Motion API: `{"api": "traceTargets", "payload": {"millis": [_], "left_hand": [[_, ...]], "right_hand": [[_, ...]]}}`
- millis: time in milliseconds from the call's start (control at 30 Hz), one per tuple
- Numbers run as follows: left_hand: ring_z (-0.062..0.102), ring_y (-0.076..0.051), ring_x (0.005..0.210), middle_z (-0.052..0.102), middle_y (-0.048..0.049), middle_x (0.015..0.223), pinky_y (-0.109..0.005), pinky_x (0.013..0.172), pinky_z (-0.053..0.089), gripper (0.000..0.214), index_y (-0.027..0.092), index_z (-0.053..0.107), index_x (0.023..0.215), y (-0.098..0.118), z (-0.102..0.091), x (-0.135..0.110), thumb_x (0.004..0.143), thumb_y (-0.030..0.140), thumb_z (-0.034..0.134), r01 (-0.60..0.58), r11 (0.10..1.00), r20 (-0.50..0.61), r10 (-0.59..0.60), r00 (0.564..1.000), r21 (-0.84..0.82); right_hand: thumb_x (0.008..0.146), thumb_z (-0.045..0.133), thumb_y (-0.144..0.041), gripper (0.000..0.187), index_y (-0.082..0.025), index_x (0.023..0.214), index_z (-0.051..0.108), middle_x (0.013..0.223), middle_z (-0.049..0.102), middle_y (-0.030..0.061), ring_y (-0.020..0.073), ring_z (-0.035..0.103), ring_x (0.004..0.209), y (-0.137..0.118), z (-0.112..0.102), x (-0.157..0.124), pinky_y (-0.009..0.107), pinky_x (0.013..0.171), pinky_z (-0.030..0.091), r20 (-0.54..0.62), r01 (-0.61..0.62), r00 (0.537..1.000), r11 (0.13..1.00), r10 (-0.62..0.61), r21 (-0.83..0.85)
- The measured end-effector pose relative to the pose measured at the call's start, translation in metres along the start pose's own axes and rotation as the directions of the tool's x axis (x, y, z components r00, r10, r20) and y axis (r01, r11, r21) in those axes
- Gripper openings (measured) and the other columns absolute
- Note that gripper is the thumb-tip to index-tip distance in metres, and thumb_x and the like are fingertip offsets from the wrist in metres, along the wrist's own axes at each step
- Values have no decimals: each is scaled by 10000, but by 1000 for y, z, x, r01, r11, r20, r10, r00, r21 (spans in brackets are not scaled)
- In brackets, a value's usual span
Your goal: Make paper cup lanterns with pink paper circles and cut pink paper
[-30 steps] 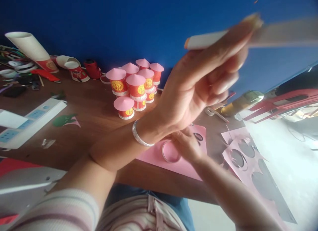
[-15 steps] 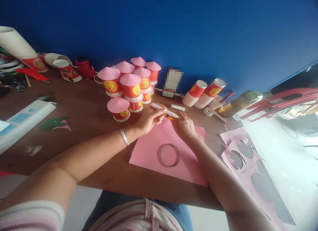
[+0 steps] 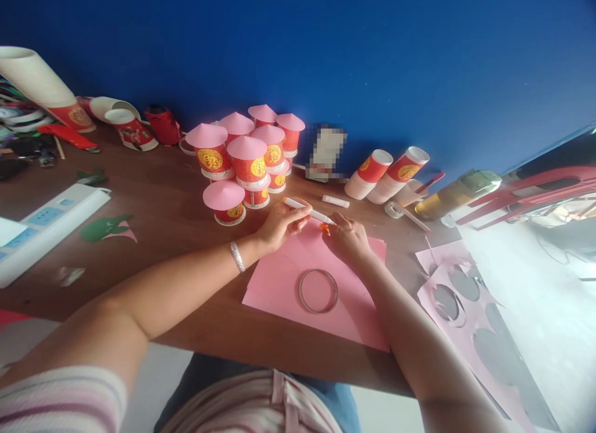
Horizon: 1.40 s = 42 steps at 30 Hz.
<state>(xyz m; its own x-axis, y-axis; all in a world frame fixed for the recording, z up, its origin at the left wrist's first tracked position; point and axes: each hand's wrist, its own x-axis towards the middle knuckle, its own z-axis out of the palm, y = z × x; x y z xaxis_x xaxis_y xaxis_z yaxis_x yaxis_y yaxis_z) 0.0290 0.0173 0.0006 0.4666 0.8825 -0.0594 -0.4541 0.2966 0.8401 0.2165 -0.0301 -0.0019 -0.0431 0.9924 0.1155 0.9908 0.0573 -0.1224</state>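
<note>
A white marker pen (image 3: 298,204) with an orange end is held by my left hand (image 3: 279,225), closed around it. Its other end points right and meets the curled fingers of my right hand (image 3: 347,237). From under those fingers a small orange piece (image 3: 325,228) sticks out; its kind is not clear. Both hands are over the far part of some pink paper sheets (image 3: 279,278). A thin round ring (image 3: 301,291) lies flat on the paper, nearer to me. Just beyond my hands rests a short white capped stick (image 3: 336,201).
Several red cups with pink cone tops (image 3: 223,197) stand left of my hands. Stacked paper cups (image 3: 375,166), a tape roll (image 3: 393,210) and a bottle (image 3: 447,200) are at the right. Cut pink paper (image 3: 433,293) lies along the right edge, a power strip (image 3: 69,218) at left.
The marker's right end has met my right fingers, which have curled in more. More of the orange piece shows below them. The view has shifted slightly.
</note>
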Motion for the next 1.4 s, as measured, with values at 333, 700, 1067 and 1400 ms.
{"api": "traceTargets", "payload": {"millis": [333, 700, 1067, 1400], "left_hand": [[509, -67, 573, 642, 9, 694, -189, 497, 325, 478, 151, 666, 868, -3, -11, 7, 613, 421, 968, -50, 999, -61, 49, 997, -13], [462, -73, 546, 645, -5, 664, -213, 490, 295, 430, 151, 697, 846, -4, -9, 7, 645, 442, 944, -110, 988, -84, 119, 989, 104], [431, -67, 534, 646, 4, 681, -221, 496, 303, 376, 165, 697, 857, -8, -14, 9, 711, 440, 908, -126, 979, -27, 132, 991, 161], [476, -92, 540, 672, -13, 683, -248, 519, 339, 376, 156, 729, 902, -10, -16, 7, 734, 453, 886, -119, 952, 55, 108, 993, 281]], "right_hand": [[754, 779, -581, 436, -195, 945, 717, 750, 708, 27, 140, 619, 583, 24, -2, -2, 288, 567, 529, 74, -119, 974, 207, 213, 971], [650, 925, -522, 442, -215, 913, 748, 762, 713, 8, 128, 639, 653, 27, 4, 0, 262, 611, 568, 130, -129, 970, -22, 205, 991], [643, 940, -527, 438, -206, 880, 760, 793, 741, 23, 117, 627, 619, 23, 3, -2, 271, 619, 579, 136, -136, 975, -14, 173, 991], [657, 928, -534, 446, -191, 892, 765, 762, 761, 29, 134, 669, 613, 17, 2, -8, 302, 652, 596, 127, -135, 977, 35, 172, 990]]}}
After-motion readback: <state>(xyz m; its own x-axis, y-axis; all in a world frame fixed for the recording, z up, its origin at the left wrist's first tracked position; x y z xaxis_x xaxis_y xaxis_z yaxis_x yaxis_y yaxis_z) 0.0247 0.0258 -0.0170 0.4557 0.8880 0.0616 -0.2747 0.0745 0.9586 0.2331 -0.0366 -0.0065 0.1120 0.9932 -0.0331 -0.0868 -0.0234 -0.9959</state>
